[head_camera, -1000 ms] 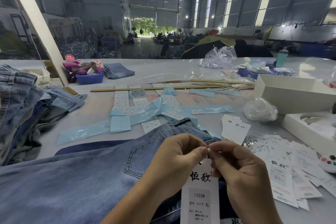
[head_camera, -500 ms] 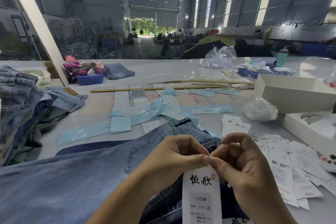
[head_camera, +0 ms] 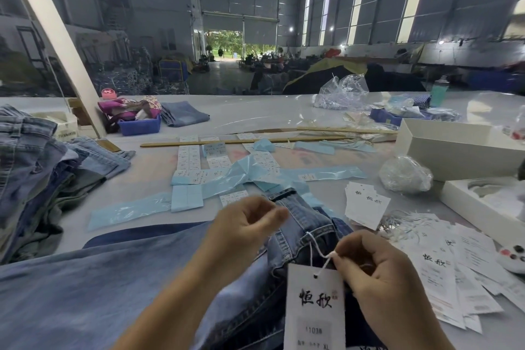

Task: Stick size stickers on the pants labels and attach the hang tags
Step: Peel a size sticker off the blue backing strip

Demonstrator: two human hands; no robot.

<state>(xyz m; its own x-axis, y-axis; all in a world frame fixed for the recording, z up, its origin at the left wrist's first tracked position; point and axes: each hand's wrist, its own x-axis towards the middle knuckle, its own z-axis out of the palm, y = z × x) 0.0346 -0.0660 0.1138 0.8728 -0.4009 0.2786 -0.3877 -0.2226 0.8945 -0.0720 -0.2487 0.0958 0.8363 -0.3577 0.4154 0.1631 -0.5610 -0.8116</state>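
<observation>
Light blue jeans lie across the table in front of me, waistband toward the middle. A white hang tag printed with black characters and "XL" hangs over them on a thin white string that runs up to the waistband. My right hand pinches that string just above the tag's hole. My left hand hovers above the waistband with its thumb pressed to curled fingers; no string shows in it. Size sticker sheets lie on blue backing strips farther back.
A stack of hang tags, a bundle of white strings and loose tags lie at right. White boxes and a plastic bag stand behind them. A pile of jeans sits at left, with wooden sticks across the middle.
My hands, pinched together at the top of the tag, have come apart. The left hand rose to the upper left; the right hand moved down with the string.
</observation>
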